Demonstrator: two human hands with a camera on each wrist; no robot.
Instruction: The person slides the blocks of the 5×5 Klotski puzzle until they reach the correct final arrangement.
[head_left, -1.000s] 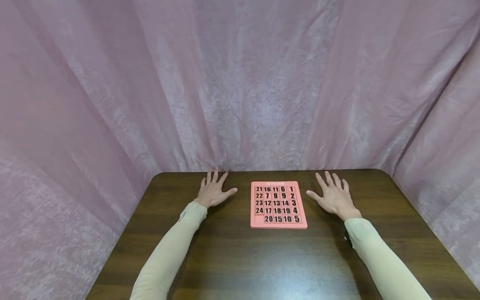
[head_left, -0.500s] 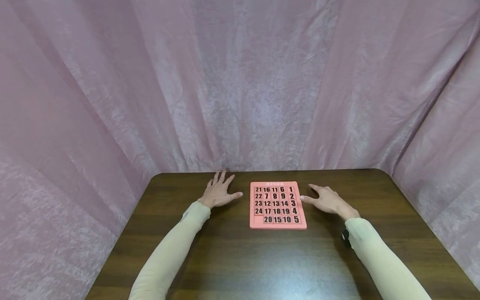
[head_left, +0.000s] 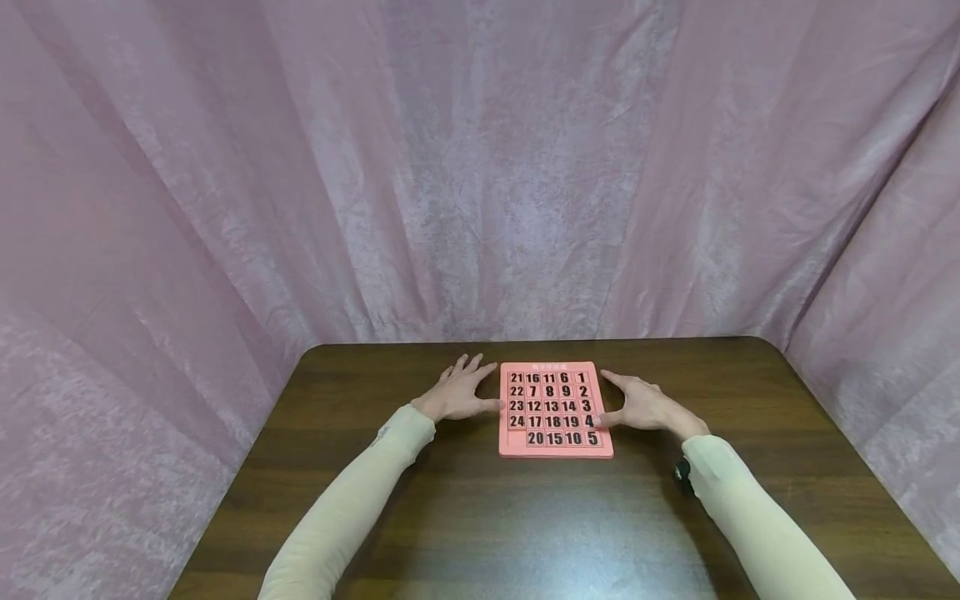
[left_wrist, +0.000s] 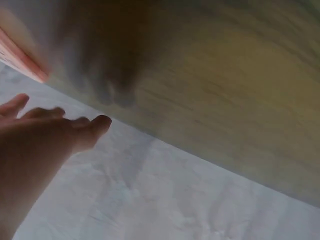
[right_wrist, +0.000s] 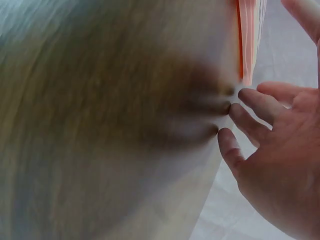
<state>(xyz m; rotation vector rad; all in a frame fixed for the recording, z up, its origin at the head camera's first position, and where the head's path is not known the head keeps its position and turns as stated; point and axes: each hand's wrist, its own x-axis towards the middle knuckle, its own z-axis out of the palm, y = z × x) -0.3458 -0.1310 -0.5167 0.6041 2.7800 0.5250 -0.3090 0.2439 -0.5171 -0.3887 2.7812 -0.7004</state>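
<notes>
A pink number sliding puzzle [head_left: 552,414] lies flat on the wooden table, its bottom-left cell a gap and its other cells filled with black-numbered tiles. My left hand [head_left: 456,395] is at its left side, fingers spread, thumb tip right at the frame's edge. On the other side, my right hand [head_left: 643,405] has its thumb overlapping the tile marked 4 and its index fingertip by the upper right corner. In the left wrist view the left hand [left_wrist: 45,140] shows beside a corner of the puzzle [left_wrist: 20,57]. The right wrist view has the right hand's fingers [right_wrist: 250,122] just below the puzzle's edge [right_wrist: 246,40].
The dark brown table [head_left: 480,525] reaches back to a pink velvet curtain [head_left: 517,183], which also hangs at both sides. Pale sleeves [head_left: 352,492] cover both forearms. A small black item [head_left: 682,469] sits at the right wrist.
Both hands have moved inward to the puzzle, the left rightward and the right leftward. The right hand's spread fingers have drawn together, with thumb and index apart. The puzzle has stayed in place.
</notes>
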